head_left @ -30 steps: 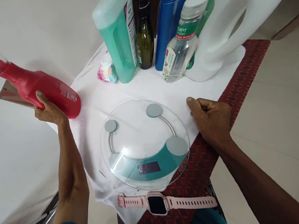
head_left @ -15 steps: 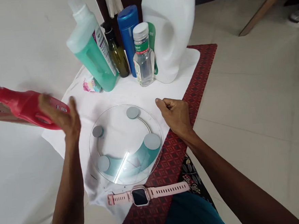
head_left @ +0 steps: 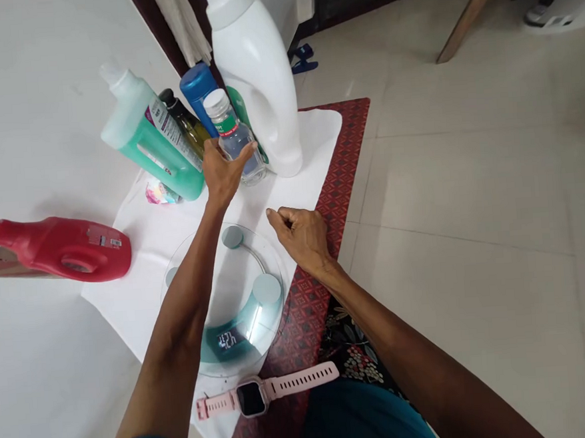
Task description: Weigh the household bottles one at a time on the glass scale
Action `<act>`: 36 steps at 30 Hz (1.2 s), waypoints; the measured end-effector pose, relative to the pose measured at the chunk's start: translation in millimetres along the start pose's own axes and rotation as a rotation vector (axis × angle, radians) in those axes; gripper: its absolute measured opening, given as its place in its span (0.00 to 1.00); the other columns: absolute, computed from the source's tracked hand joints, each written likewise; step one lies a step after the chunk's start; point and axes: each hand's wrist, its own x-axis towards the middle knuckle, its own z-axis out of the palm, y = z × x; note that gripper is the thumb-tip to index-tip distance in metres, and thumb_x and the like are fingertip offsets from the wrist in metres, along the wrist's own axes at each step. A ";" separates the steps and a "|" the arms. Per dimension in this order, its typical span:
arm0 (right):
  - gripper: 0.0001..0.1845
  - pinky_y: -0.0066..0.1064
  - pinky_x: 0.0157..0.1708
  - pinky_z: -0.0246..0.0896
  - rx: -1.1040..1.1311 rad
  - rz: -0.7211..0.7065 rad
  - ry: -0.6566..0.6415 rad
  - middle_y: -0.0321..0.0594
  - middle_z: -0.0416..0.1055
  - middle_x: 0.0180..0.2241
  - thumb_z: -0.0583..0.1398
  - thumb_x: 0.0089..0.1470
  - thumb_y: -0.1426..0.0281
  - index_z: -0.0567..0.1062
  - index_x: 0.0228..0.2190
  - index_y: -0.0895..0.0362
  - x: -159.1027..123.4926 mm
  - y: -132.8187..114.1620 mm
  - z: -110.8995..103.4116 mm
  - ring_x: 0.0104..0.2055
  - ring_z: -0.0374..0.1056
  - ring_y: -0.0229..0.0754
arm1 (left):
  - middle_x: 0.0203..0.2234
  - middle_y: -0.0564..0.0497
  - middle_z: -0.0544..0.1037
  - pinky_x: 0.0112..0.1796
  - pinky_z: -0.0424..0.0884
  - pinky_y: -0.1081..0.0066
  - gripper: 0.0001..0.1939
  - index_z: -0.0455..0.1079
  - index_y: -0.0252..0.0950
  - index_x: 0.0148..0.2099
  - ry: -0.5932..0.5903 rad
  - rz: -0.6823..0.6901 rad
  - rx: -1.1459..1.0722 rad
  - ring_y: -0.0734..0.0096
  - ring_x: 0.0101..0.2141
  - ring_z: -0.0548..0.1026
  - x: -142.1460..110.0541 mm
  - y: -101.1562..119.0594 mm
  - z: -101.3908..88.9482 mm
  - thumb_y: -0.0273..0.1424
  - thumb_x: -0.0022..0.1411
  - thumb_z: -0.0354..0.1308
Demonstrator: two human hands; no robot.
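My left hand (head_left: 223,169) reaches over the round glass scale (head_left: 259,315) and curls around the lower part of a small clear bottle (head_left: 230,124) with a white cap and green label. My right hand (head_left: 301,235) rests as a loose fist on the white cloth (head_left: 137,296) at the scale's right edge, with nothing seen in it. The scale's display is lit. A red bottle (head_left: 64,248) lies on its side at the left, touched by neither hand.
Behind the clear bottle stand a green liquid jug (head_left: 151,139), a dark olive bottle (head_left: 185,123), a blue bottle (head_left: 196,85) and a large white jug (head_left: 257,81). A pink smartwatch (head_left: 264,391) lies near me on the patterned red mat (head_left: 348,155). A small floral packet (head_left: 158,192) lies by the green jug.
My left hand has let go of the red bottle, now lying on its side at the left, and moved forward to the clear bottle. My right hand stays fisted by the scale.
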 end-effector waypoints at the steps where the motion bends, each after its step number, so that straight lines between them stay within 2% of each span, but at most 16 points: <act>1: 0.31 0.36 0.31 0.40 0.006 -0.001 -0.006 0.30 0.48 0.17 0.59 0.68 0.57 0.54 0.18 0.51 0.1 0.3 -0.4 0.24 0.46 0.37 | 0.48 0.43 0.83 0.49 0.78 0.49 0.40 0.69 0.35 0.48 0.049 -0.062 0.006 0.49 0.52 0.83 -0.8 1.5 0.4 0.68 0.59 0.67; 3: 0.30 0.36 0.31 0.39 0.017 -0.005 -0.007 0.31 0.48 0.17 0.59 0.68 0.56 0.55 0.18 0.52 0.1 1.4 -0.7 0.24 0.46 0.37 | 0.41 0.47 0.83 0.46 0.78 0.51 0.37 0.68 0.37 0.42 0.124 -0.139 -0.024 0.52 0.49 0.84 -7.0 7.7 -3.1 0.64 0.55 0.75; 5: 0.30 0.36 0.31 0.39 0.020 -0.008 0.005 0.31 0.49 0.17 0.58 0.67 0.55 0.55 0.18 0.52 0.0 2.3 -0.5 0.25 0.46 0.37 | 0.40 0.47 0.82 0.46 0.79 0.53 0.34 0.68 0.38 0.41 0.136 -0.132 -0.077 0.53 0.47 0.84 -18.1 15.6 -12.3 0.58 0.54 0.81; 8: 0.29 0.36 0.31 0.39 0.013 -0.006 0.011 0.31 0.49 0.17 0.59 0.67 0.57 0.56 0.18 0.52 -0.5 2.3 0.1 0.25 0.45 0.37 | 0.40 0.48 0.81 0.46 0.80 0.55 0.32 0.71 0.39 0.44 0.204 -0.136 -0.103 0.55 0.44 0.83 -42.1 25.4 -39.3 0.52 0.53 0.84; 10: 0.30 0.36 0.31 0.39 0.010 -0.004 0.012 0.31 0.50 0.17 0.59 0.67 0.58 0.56 0.18 0.52 -1.0 1.6 0.4 0.24 0.45 0.37 | 0.40 0.49 0.80 0.46 0.81 0.55 0.33 0.72 0.40 0.46 0.250 -0.148 -0.087 0.56 0.44 0.82 -62.6 30.4 -67.4 0.56 0.53 0.81; 13: 0.30 0.37 0.31 0.39 0.002 -0.009 0.020 0.31 0.50 0.17 0.60 0.68 0.59 0.56 0.17 0.52 -1.5 1.0 0.7 0.24 0.45 0.36 | 0.40 0.50 0.79 0.46 0.82 0.55 0.36 0.70 0.41 0.45 0.303 -0.183 -0.096 0.56 0.44 0.82 -99.8 41.0 -120.0 0.61 0.51 0.79; 16: 0.30 0.37 0.31 0.40 -0.012 -0.021 0.026 0.30 0.50 0.17 0.60 0.67 0.60 0.56 0.17 0.52 -1.9 2.1 1.2 0.23 0.46 0.36 | 0.44 0.48 0.81 0.46 0.83 0.54 0.34 0.74 0.42 0.47 0.315 -0.199 -0.089 0.55 0.45 0.82 -142.7 58.1 -169.4 0.58 0.51 0.81; 19: 0.30 0.37 0.30 0.40 -0.018 -0.043 0.036 0.30 0.49 0.17 0.61 0.67 0.60 0.56 0.17 0.52 -2.8 4.2 2.1 0.23 0.46 0.35 | 0.43 0.47 0.83 0.43 0.83 0.56 0.30 0.77 0.42 0.47 0.294 -0.216 -0.031 0.55 0.44 0.83 -184.3 74.6 -198.4 0.53 0.52 0.82; 21: 0.31 0.37 0.30 0.41 -0.024 -0.056 0.050 0.30 0.47 0.17 0.61 0.67 0.60 0.56 0.17 0.52 -4.0 5.1 2.8 0.23 0.46 0.35 | 0.42 0.48 0.84 0.42 0.83 0.57 0.30 0.79 0.41 0.48 0.266 -0.235 -0.026 0.54 0.44 0.84 -206.6 80.7 -204.5 0.52 0.52 0.82; 25: 0.33 0.37 0.30 0.41 -0.042 -0.077 0.068 0.29 0.45 0.17 0.61 0.68 0.57 0.52 0.17 0.51 -7.2 4.4 3.4 0.23 0.44 0.36 | 0.43 0.48 0.86 0.40 0.82 0.60 0.32 0.79 0.40 0.50 0.213 -0.298 -0.048 0.57 0.42 0.85 -232.1 81.6 -199.2 0.50 0.50 0.84; 30: 0.35 0.37 0.29 0.42 -0.040 -0.080 0.077 0.29 0.43 0.18 0.62 0.69 0.55 0.51 0.17 0.50 -8.9 3.7 3.9 0.23 0.44 0.36 | 0.42 0.47 0.86 0.39 0.80 0.60 0.33 0.78 0.40 0.51 0.215 -0.340 -0.051 0.57 0.40 0.84 -236.8 78.8 -191.6 0.50 0.49 0.83; 36: 0.34 0.37 0.29 0.41 -0.039 -0.072 0.078 0.30 0.43 0.19 0.61 0.69 0.56 0.51 0.18 0.51 -8.2 5.1 3.5 0.24 0.44 0.35 | 0.50 0.44 0.84 0.46 0.82 0.53 0.36 0.77 0.44 0.57 0.093 -0.315 -0.069 0.50 0.48 0.84 -232.2 79.9 -195.4 0.56 0.54 0.81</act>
